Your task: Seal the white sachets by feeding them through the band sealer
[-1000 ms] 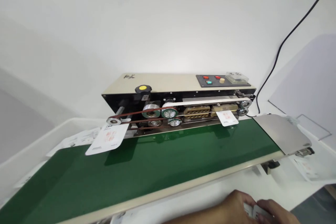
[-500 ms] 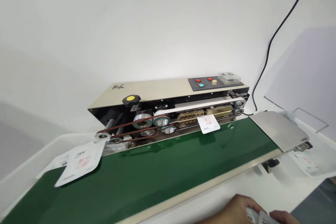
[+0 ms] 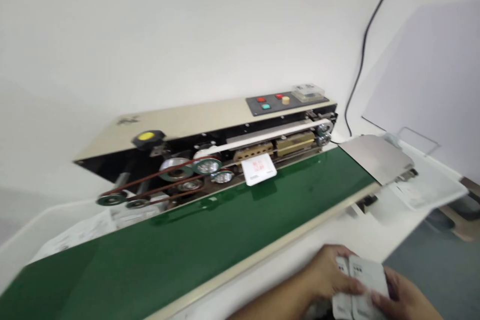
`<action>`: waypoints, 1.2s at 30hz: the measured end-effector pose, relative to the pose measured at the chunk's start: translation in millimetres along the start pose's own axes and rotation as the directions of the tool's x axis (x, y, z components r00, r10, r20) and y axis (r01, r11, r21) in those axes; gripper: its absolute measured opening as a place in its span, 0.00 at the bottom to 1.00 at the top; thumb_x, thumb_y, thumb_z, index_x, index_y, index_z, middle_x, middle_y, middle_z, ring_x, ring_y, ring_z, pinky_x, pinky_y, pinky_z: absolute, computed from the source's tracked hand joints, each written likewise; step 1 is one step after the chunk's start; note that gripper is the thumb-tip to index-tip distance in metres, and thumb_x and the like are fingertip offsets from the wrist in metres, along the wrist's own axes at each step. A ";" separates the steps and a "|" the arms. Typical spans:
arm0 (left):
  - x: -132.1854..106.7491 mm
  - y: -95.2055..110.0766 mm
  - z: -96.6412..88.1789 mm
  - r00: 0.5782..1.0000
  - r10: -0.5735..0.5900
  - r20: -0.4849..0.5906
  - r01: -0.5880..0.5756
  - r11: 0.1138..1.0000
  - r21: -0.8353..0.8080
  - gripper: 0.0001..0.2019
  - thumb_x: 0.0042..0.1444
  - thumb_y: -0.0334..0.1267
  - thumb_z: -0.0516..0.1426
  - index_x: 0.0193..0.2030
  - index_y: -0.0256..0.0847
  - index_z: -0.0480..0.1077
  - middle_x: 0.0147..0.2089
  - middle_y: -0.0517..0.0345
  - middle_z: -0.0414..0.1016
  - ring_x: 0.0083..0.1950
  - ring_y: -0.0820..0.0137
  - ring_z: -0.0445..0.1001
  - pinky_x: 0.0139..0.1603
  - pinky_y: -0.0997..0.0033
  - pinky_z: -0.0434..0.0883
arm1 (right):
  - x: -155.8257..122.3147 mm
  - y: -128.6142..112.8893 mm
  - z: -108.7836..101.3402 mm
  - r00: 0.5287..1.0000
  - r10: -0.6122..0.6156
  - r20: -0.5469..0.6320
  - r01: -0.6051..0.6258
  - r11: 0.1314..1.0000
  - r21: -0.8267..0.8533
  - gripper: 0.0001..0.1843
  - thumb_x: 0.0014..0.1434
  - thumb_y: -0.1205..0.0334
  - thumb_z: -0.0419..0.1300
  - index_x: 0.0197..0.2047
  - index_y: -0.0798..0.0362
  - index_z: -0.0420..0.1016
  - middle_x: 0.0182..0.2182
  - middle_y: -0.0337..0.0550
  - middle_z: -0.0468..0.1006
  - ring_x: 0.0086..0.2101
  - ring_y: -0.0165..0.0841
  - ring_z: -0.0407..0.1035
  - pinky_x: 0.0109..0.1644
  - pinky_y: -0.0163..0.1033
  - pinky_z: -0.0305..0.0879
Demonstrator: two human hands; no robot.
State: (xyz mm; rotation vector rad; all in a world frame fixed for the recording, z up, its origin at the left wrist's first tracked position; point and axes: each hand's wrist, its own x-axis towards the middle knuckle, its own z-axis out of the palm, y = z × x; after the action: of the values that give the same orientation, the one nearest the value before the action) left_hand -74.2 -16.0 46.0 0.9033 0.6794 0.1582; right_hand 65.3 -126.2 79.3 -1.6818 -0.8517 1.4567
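Observation:
My left hand (image 3: 332,277) is closed on white printed sachets (image 3: 369,277), its thumb lying across their front. From the other side my right hand (image 3: 403,295) grips the same sachets. They overlap in front of the table edge at the lower right. A single white sachet with red print (image 3: 258,169) sticks out of the band sealing machine (image 3: 195,122), its upper edge at the rollers and its body over the green conveyor belt (image 3: 210,245).
A white bin (image 3: 48,217) at the left holds several sachets (image 3: 82,232). A metal plate (image 3: 377,157) extends the belt's right end, beside another white tray (image 3: 448,187). A clear box (image 3: 308,92) sits on the control panel. A black cable (image 3: 362,55) hangs along the wall.
The sachet in the sealer has moved left along the machine. Another sachet has gone off the belt's left end. My hands and the held sachets have come further into view.

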 end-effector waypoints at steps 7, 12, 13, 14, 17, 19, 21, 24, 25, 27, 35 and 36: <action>-5.5 5.9 2.3 0.999 -0.047 0.017 0.047 0.999 -0.015 0.44 0.15 0.52 0.71 0.44 0.35 0.67 0.24 0.64 0.70 0.25 0.75 0.66 0.28 0.72 0.65 | -11.9 -50.1 -33.6 0.977 -0.014 -0.214 0.040 0.992 0.119 0.22 0.48 0.50 0.65 0.40 0.54 0.66 0.29 0.41 0.75 0.28 0.33 0.69 0.33 0.39 0.68; -3.5 -4.4 -1.7 0.998 -0.052 0.030 0.053 0.998 -0.030 0.43 0.20 0.49 0.72 0.45 0.35 0.63 0.26 0.61 0.72 0.26 0.73 0.68 0.30 0.71 0.67 | -16.5 -85.6 -62.0 0.853 -0.243 -0.462 0.255 0.966 -0.038 0.19 0.53 0.48 0.62 0.39 0.52 0.62 0.24 0.35 0.69 0.20 0.26 0.62 0.18 0.31 0.60; -2.6 -6.2 -2.6 0.999 -0.037 0.033 0.038 0.999 -0.038 0.41 0.22 0.48 0.72 0.45 0.36 0.63 0.27 0.61 0.72 0.26 0.73 0.68 0.30 0.72 0.67 | -13.7 -93.9 -64.7 0.816 -0.286 -0.502 0.303 0.952 -0.051 0.19 0.53 0.48 0.62 0.40 0.52 0.62 0.24 0.35 0.69 0.19 0.25 0.60 0.17 0.30 0.59; -1.9 -7.6 -3.3 0.999 -0.019 0.032 0.020 0.999 -0.044 0.39 0.23 0.46 0.72 0.45 0.36 0.63 0.27 0.61 0.72 0.27 0.73 0.68 0.30 0.72 0.67 | -9.4 -102.5 -66.5 0.786 -0.322 -0.528 0.348 0.936 -0.053 0.20 0.52 0.49 0.62 0.41 0.52 0.62 0.23 0.34 0.68 0.18 0.24 0.59 0.16 0.30 0.57; -1.5 -8.7 -3.9 1.000 0.023 0.010 -0.023 0.999 -0.033 0.35 0.26 0.40 0.71 0.44 0.35 0.64 0.28 0.61 0.72 0.29 0.73 0.68 0.30 0.74 0.66 | 9.1 -128.4 -68.3 0.770 -0.373 -0.517 0.421 0.907 -0.028 0.24 0.50 0.49 0.64 0.44 0.52 0.62 0.23 0.33 0.68 0.17 0.23 0.56 0.15 0.29 0.53; -2.2 -7.4 -2.7 1.000 0.019 -0.007 -0.019 1.000 -0.007 0.32 0.28 0.34 0.69 0.44 0.35 0.65 0.28 0.62 0.71 0.29 0.73 0.68 0.30 0.73 0.66 | 24.0 -144.8 -68.1 0.782 -0.402 -0.477 0.445 0.895 -0.025 0.26 0.48 0.52 0.64 0.46 0.53 0.62 0.23 0.34 0.68 0.18 0.23 0.57 0.15 0.29 0.52; -2.8 -5.7 -1.1 0.999 -0.003 -0.042 0.004 1.000 0.028 0.30 0.30 0.29 0.67 0.44 0.35 0.65 0.27 0.63 0.70 0.29 0.74 0.67 0.30 0.73 0.65 | 40.1 -159.8 -67.9 0.787 -0.433 -0.439 0.466 0.884 -0.035 0.25 0.48 0.54 0.64 0.48 0.54 0.63 0.23 0.35 0.69 0.17 0.23 0.57 0.16 0.29 0.52; -2.4 -4.8 -0.2 0.995 -0.004 -0.098 0.011 0.997 0.072 0.29 0.28 0.24 0.64 0.44 0.35 0.67 0.27 0.65 0.67 0.28 0.75 0.65 0.29 0.73 0.63 | 66.0 -179.3 -67.0 0.818 -0.422 -0.391 0.444 0.895 -0.036 0.19 0.50 0.59 0.61 0.45 0.55 0.67 0.21 0.34 0.68 0.15 0.21 0.54 0.16 0.30 0.52; -1.9 -5.4 -0.6 0.995 0.004 -0.100 0.004 0.997 0.080 0.30 0.27 0.23 0.64 0.44 0.35 0.67 0.26 0.66 0.66 0.27 0.75 0.64 0.29 0.74 0.63 | 74.8 -184.8 -66.3 0.834 -0.394 -0.387 0.413 0.910 -0.036 0.16 0.50 0.61 0.60 0.43 0.56 0.67 0.20 0.33 0.67 0.15 0.21 0.53 0.16 0.29 0.52; -0.5 -7.9 -2.5 0.997 0.018 -0.078 -0.011 0.996 0.085 0.30 0.27 0.24 0.64 0.44 0.36 0.68 0.26 0.67 0.66 0.27 0.76 0.63 0.29 0.74 0.62 | 91.8 -194.3 -64.4 0.857 -0.332 -0.393 0.345 0.938 -0.040 0.10 0.51 0.66 0.58 0.40 0.56 0.69 0.19 0.33 0.67 0.15 0.20 0.53 0.16 0.28 0.53; 3.4 -9.9 -10.0 0.999 0.015 -0.039 -0.008 0.987 0.161 0.35 0.25 0.29 0.68 0.47 0.37 0.68 0.24 0.68 0.64 0.24 0.77 0.62 0.29 0.74 0.60 | 132.7 -212.7 -49.6 0.888 -0.259 -0.379 0.259 0.964 -0.052 0.07 0.56 0.68 0.57 0.26 0.54 0.67 0.13 0.33 0.61 0.14 0.21 0.52 0.15 0.27 0.52; 3.4 -8.6 -10.3 0.999 0.010 -0.036 -0.003 0.985 0.174 0.35 0.25 0.30 0.69 0.47 0.37 0.68 0.24 0.68 0.64 0.25 0.76 0.62 0.30 0.74 0.60 | 134.8 -213.4 -47.2 0.891 -0.250 -0.380 0.250 0.967 -0.051 0.08 0.56 0.67 0.58 0.25 0.54 0.66 0.12 0.32 0.60 0.13 0.22 0.52 0.15 0.27 0.51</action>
State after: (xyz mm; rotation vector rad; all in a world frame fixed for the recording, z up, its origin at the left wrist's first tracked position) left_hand -79.0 -13.0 33.4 1.0721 0.7322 0.1224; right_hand 127.1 91.9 200.1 -1.7090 -0.8103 0.9107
